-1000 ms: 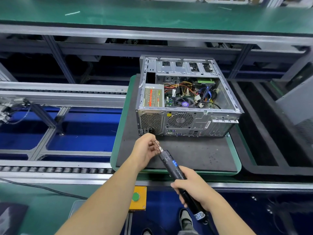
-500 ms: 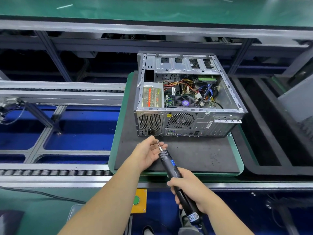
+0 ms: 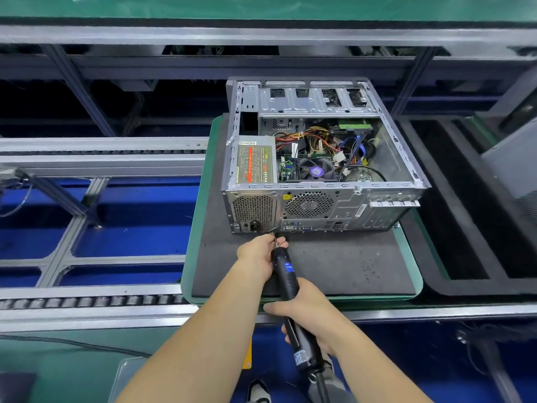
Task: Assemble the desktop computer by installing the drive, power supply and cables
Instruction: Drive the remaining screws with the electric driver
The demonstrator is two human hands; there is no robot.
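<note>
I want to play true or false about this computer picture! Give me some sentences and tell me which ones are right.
1. The computer case has its side open, so you can see the wires. True.
2. The right hand holds the screwdriver. True.
3. The left hand is lying flat on the mat. False: its fingers pinch near the screwdriver's tip.
4. The screwdriver tip is inside the case, by the fan. False: it is at the back panel's bottom edge, near the power socket.
5. The case stands on a dark mat. True.
</note>
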